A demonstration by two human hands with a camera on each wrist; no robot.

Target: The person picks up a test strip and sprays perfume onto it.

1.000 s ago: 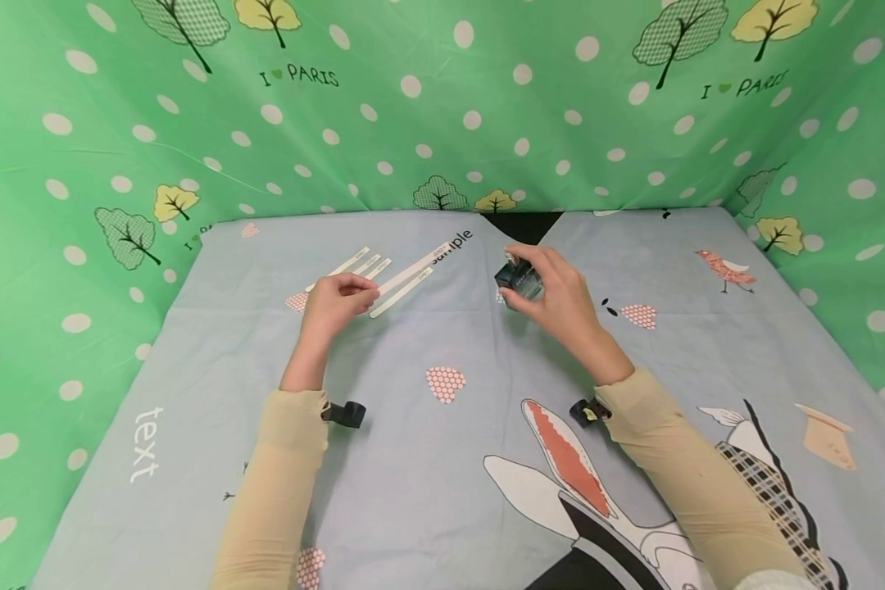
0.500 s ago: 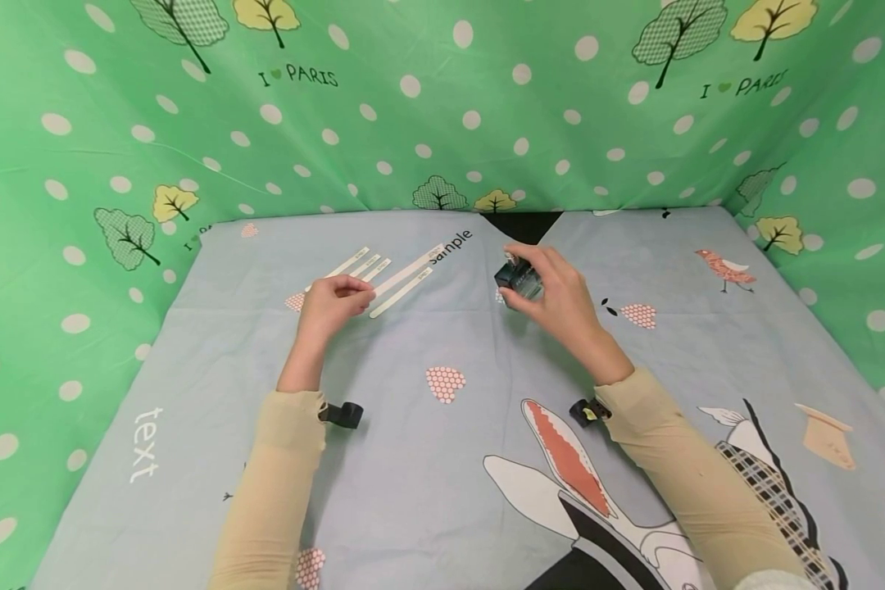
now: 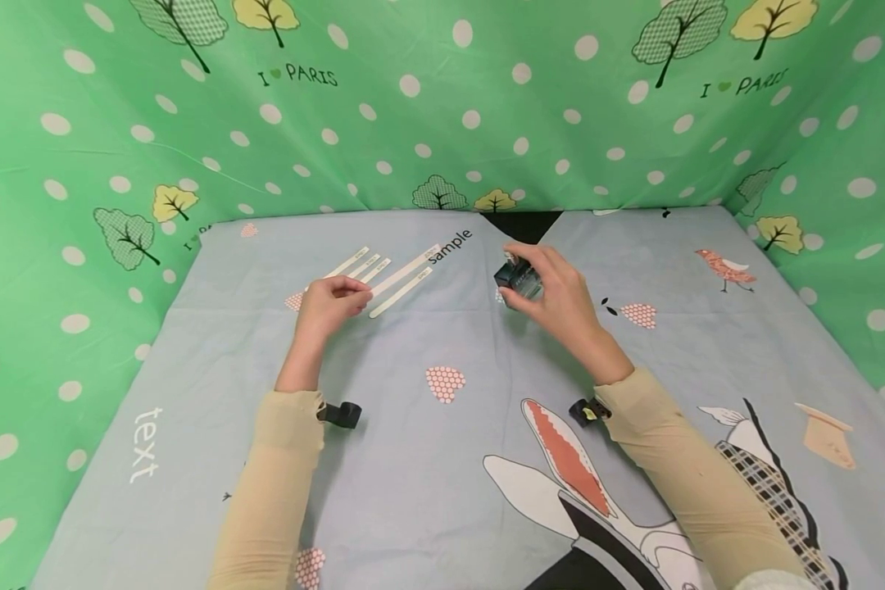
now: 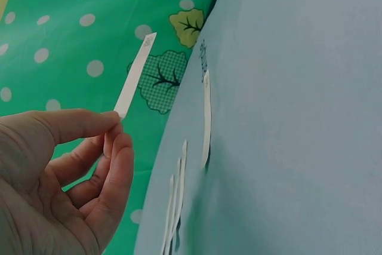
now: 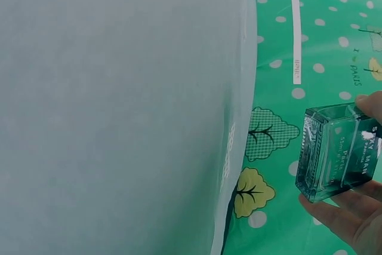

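Between thumb and fingertips, my left hand (image 3: 332,305) pinches a white perfume test strip (image 4: 136,76) by its lower end. Small print marks the strip's far end, which points up and to the right in the head view. My right hand (image 3: 564,288) holds a dark teal glass perfume bottle (image 5: 337,150), fingers and thumb on opposite sides. A small silvery part shows at the bottle's top, by the index finger. Strip and bottle are apart. Under the held strip, a single strip (image 3: 401,292) lies on the cloth, and three more strips (image 3: 347,263) lie beyond my left hand.
A grey-blue printed cloth (image 3: 442,459) covers the table, with a rabbit, hearts and lettering as flat prints. Green dotted fabric (image 3: 442,123) hangs behind the table and at both sides. Each wrist wears a dark camera on a strap (image 3: 339,414).
My left hand has drifted slightly left with the strip, drawing its printed end a little away from the bottle. The right hand and bottle stay in place.
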